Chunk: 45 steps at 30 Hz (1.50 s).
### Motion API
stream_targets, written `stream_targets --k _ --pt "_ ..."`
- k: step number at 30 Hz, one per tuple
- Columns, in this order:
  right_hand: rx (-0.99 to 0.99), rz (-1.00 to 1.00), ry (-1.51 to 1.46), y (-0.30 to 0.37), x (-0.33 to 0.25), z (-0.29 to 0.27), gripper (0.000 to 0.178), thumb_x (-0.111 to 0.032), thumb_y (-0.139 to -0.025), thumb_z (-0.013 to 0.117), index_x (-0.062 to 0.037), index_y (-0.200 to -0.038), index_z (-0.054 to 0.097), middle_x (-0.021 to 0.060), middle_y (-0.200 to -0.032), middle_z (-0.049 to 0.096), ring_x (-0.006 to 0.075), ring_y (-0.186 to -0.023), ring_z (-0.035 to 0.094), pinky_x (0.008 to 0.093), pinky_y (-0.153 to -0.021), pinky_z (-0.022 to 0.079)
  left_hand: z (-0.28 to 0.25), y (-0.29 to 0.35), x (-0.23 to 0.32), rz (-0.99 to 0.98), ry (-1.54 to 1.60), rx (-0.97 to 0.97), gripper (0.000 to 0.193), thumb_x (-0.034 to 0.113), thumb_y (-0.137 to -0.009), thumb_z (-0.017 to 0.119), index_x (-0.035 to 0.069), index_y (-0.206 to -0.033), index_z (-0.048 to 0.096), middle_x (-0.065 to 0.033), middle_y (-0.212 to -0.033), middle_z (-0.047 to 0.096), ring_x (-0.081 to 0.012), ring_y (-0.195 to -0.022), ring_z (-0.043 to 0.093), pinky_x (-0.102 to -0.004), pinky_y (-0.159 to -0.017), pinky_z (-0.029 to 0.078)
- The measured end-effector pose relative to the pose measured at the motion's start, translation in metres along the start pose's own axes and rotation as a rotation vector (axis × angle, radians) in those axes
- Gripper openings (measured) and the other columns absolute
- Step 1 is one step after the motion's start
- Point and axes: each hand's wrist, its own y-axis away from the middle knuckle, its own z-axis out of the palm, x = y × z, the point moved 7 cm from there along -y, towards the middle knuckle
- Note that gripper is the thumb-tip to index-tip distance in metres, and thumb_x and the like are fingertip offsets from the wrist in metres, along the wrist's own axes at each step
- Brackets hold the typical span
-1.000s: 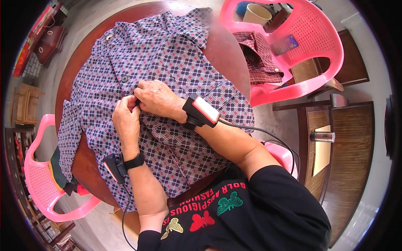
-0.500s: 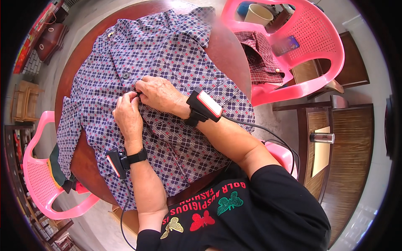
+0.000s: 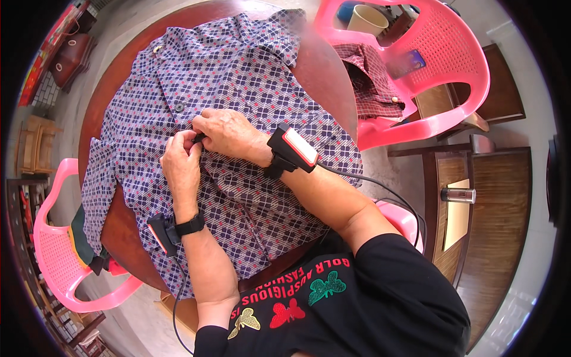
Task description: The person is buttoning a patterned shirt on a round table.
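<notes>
A short-sleeved checked shirt [image 3: 238,89] in navy, white and red lies spread over a round brown table [image 3: 327,71]. Along its front opening, both my hands are pinched close together. My left hand [image 3: 181,163] grips the shirt's front edge with thumb and fingers. Just to its right, my right hand [image 3: 229,134] is closed on the same edge, its fingertips almost touching the left ones. A small dark button [image 3: 199,137] shows between the fingertips, partly hidden. Higher up the front, another dark button [image 3: 179,107] is in plain view.
A pink plastic chair [image 3: 443,41] at the far right holds a red checked garment [image 3: 377,89]. Another pink chair [image 3: 59,250] stands at the left with dark cloth on it. Cables [image 3: 380,184] run from devices strapped to both my wrists. At right is a wooden cabinet [image 3: 493,238].
My left thumb and fingers have shifted slightly around the button, and the left wrist has tilted a little. My right hand has hardly moved; the shirt lies as before.
</notes>
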Motion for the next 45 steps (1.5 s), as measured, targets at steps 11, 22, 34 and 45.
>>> stream_targets --k 11,22,34,45 --pt "-0.008 0.02 -0.005 -0.0001 0.0018 0.0021 0.021 -0.012 -0.072 0.064 -0.0061 -0.091 0.059 0.0106 -0.087 0.059 0.0284 -0.083 0.062 0.0405 -0.07 0.051 0.001 0.0 -0.0082 -0.039 0.037 -0.009 0.018 0.008 -0.079 0.065 0.005 -0.097 0.064 -0.008 -0.083 0.062 -0.0223 -0.072 0.062 -0.0357 -0.068 0.049" --pt "0.062 -0.012 0.015 0.0005 -0.0014 0.0018 0.02 -0.012 -0.071 0.061 -0.0055 -0.09 0.059 0.0113 -0.084 0.059 0.029 -0.08 0.062 0.041 -0.069 0.051 0.0021 0.0006 -0.009 -0.02 0.004 0.021 0.016 0.008 -0.079 0.064 0.005 -0.095 0.064 -0.008 -0.083 0.062 -0.0221 -0.071 0.062 -0.0357 -0.068 0.049" --pt "0.017 0.016 0.032 -0.0002 -0.0017 -0.0006 0.021 -0.011 -0.071 0.059 -0.0059 -0.091 0.059 0.0119 -0.087 0.06 0.0291 -0.082 0.062 0.0405 -0.071 0.051 0.0025 -0.0013 -0.008 -0.031 -0.022 0.009 0.02 0.004 -0.08 0.064 0.004 -0.1 0.064 -0.0062 -0.086 0.063 -0.0154 -0.073 0.061 -0.0288 -0.067 0.049" --pt "-0.01 0.026 0.01 -0.0005 -0.0017 -0.0003 0.019 -0.013 -0.071 0.06 -0.0048 -0.089 0.06 0.0129 -0.087 0.06 0.0306 -0.085 0.062 0.0425 -0.072 0.051 0.0026 -0.0003 -0.0095 -0.042 -0.021 0.005 0.019 0.012 -0.079 0.065 0.007 -0.097 0.064 -0.0067 -0.085 0.062 -0.0232 -0.078 0.062 -0.038 -0.072 0.045"
